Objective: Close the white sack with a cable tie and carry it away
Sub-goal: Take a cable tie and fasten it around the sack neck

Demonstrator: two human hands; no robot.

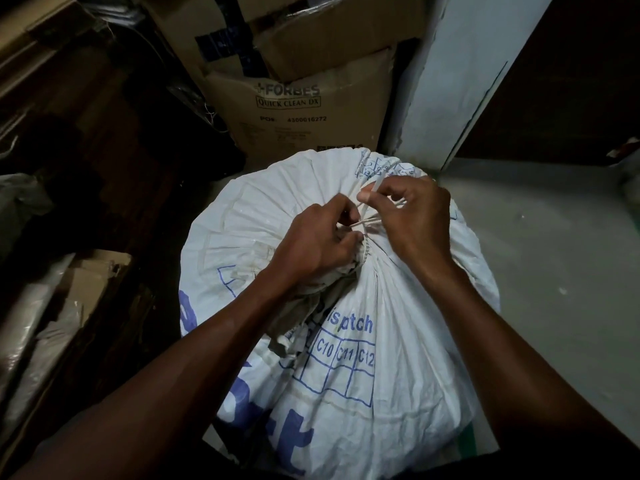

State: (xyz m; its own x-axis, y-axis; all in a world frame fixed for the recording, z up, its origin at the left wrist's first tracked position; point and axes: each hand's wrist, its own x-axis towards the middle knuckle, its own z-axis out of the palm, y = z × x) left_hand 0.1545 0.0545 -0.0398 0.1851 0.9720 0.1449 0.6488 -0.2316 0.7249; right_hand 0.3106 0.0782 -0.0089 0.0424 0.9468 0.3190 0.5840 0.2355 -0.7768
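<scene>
Bulging white woven sack (346,358) with blue print, gathered neck gripped by left hand (311,242), right hand (412,216) pinching thin pale plastic cable tie (367,206), brown cardboard boxes (298,109) behind

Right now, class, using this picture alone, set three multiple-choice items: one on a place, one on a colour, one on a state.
1. Where does the Forbes cardboard box stand?
A. beyond the white sack
B. on top of the sack
C. inside the sack

2. What colour is the sack's print?
A. red
B. blue
C. green

3. What is the right hand doing?
A. hanging idle
B. pressing flat on the floor
C. pinching the cable tie

Answers: 1 A, it rises behind the white sack. 2 B, the letters and grid are blue. 3 C, thumb and finger nip the cable tie, while the left hand grips the gathered neck.
</scene>
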